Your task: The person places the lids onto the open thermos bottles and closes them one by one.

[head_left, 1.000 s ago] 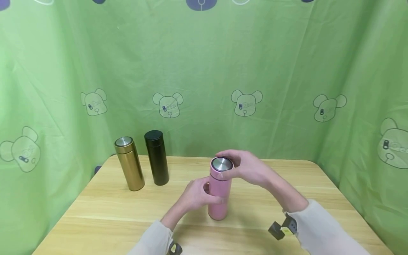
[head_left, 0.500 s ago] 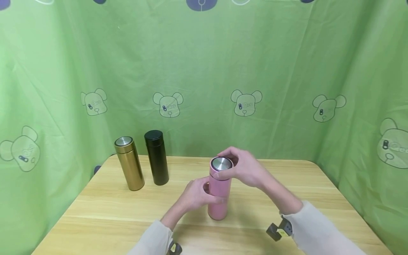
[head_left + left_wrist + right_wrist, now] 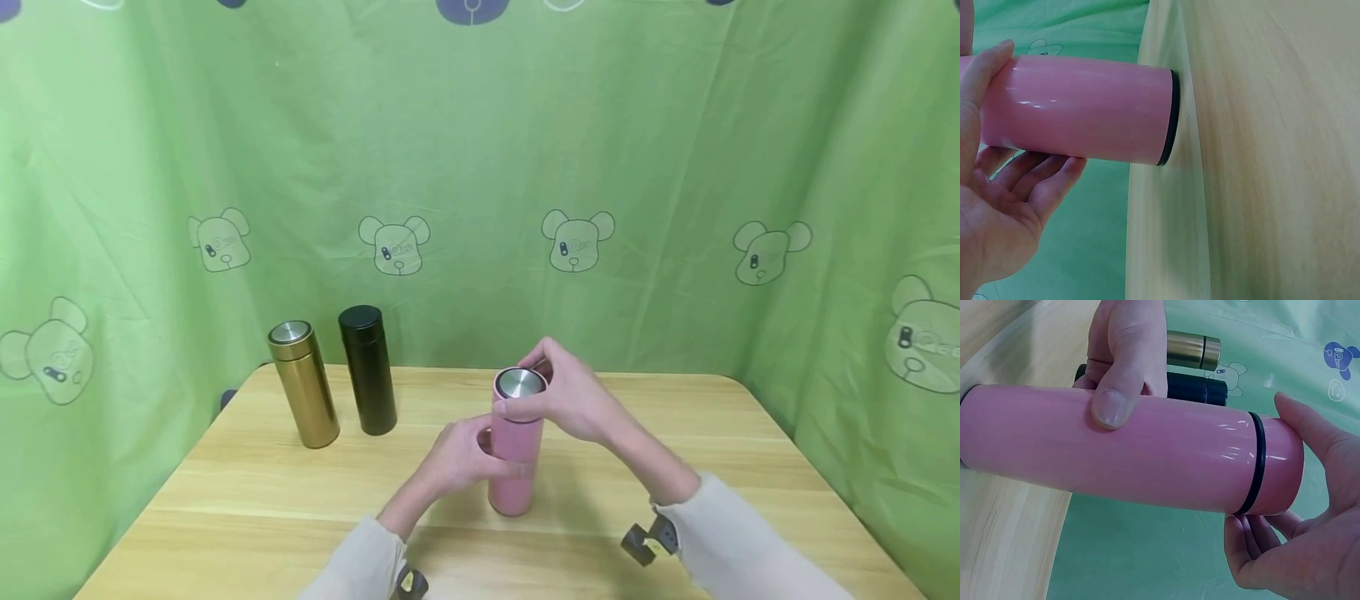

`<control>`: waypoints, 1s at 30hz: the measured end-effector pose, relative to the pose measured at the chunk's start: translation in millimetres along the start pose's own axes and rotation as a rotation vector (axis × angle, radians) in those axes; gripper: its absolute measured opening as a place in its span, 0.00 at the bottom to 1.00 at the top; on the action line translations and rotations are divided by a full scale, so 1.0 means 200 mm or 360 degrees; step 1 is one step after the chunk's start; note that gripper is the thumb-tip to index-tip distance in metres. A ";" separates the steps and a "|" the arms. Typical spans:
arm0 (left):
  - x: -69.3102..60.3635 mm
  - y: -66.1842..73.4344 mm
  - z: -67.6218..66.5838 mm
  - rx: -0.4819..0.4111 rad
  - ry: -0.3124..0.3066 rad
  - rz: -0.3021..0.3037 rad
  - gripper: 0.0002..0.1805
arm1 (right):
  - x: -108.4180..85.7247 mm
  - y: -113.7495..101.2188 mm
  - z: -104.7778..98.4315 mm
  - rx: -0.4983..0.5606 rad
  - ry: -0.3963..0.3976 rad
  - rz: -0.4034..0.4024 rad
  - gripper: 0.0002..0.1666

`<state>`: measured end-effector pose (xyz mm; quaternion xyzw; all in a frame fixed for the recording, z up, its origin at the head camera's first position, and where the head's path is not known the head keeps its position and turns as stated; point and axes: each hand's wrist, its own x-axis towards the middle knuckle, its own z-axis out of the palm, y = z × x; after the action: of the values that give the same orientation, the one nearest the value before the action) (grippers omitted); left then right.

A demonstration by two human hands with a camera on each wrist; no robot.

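A pink thermos flask [image 3: 515,467] stands upright on the wooden table in the head view. My left hand [image 3: 459,458] grips its body, thumb across the near side. Higher up, my right hand [image 3: 573,396] holds the pink lid [image 3: 1282,465], which has a brushed steel disc [image 3: 521,383] on top. A black ring [image 3: 1255,464] shows between lid and body in the right wrist view. The left wrist view shows the flask's dark base [image 3: 1170,117] against the table, with my left fingers [image 3: 1054,187] round the body. Part of the lid's far side is hidden by my right hand.
To the left stand a gold flask [image 3: 306,396] with a steel-topped lid and a black flask [image 3: 370,379], both upright and side by side. A green curtain [image 3: 480,150] with bear-head prints surrounds the wooden table [image 3: 247,508] at the back and sides.
My right hand has turned about the lid, its wrist and forearm swinging left and its knuckles rising slightly. The left hand and the pink flask have stayed almost in place.
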<state>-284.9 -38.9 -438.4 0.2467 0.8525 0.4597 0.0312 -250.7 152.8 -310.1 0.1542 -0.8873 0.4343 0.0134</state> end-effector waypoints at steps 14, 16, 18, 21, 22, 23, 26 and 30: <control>0.01 0.00 -0.01 -0.0008 0.0001 0.0017 0.29 | -0.01 0.01 0.01 -0.0011 0.0018 -0.0004 0.41; 0.01 -0.01 0.00 -0.0014 -0.0003 0.0017 0.29 | -0.01 0.00 0.00 -0.0006 -0.0010 0.0001 0.41; 0.00 -0.01 0.00 -0.0020 -0.0003 0.0016 0.29 | -0.01 0.00 0.00 -0.0004 -0.0058 -0.0004 0.43; 0.00 -0.01 0.00 -0.0013 -0.0008 0.0011 0.29 | -0.01 -0.02 -0.02 0.0016 -0.0148 -0.0012 0.50; 0.00 -0.01 0.00 -0.0011 -0.0009 0.0012 0.30 | -0.01 -0.02 -0.03 0.0019 -0.0180 -0.0018 0.53; 0.00 -0.01 0.00 -0.0005 -0.0010 0.0014 0.29 | -0.01 -0.02 -0.04 0.0024 -0.0212 -0.0028 0.55; 0.00 -0.01 0.00 0.0000 -0.0011 0.0010 0.29 | -0.01 -0.02 -0.07 0.0069 -0.0295 -0.0047 0.59; 0.00 0.00 0.00 -0.0015 -0.0006 -0.0013 0.29 | -0.01 -0.01 -0.10 0.0181 -0.0372 -0.0071 0.56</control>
<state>-284.6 -38.8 -438.4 0.2440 0.8513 0.4631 0.0359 -250.4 168.6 -296.9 0.2241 -0.8531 0.4627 -0.0890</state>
